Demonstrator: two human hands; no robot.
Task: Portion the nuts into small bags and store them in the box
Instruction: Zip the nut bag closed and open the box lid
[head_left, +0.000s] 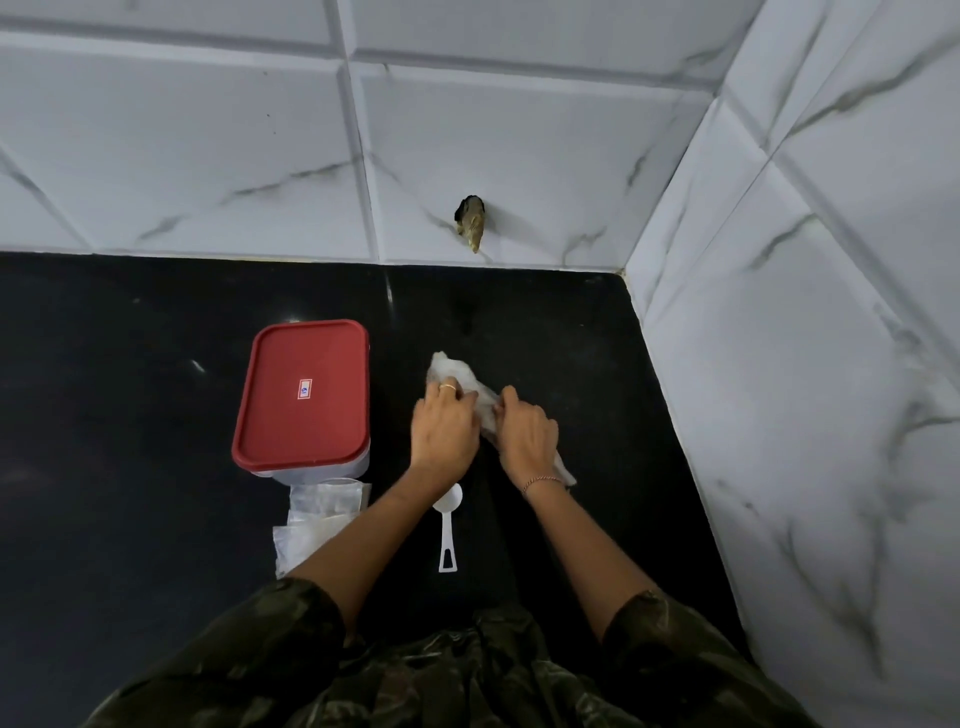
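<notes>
A clear plastic bag (457, 375) with pale contents lies on the black counter (130, 364), right of centre. My left hand (444, 428) and my right hand (527, 434) both grip it, side by side, fingers curled into the plastic. The nuts inside cannot be made out. A box with a red lid (301, 392) stands shut to the left of my hands. A pile of small empty clear bags (322, 512) lies in front of the box. A white plastic scoop (449, 525) rests on the counter between my forearms.
White marble-patterned tiled walls close the counter at the back and on the right (779, 364). A small dark hole with a brass fitting (471, 221) sits in the back wall. Bare black counter stretches to the left of the box.
</notes>
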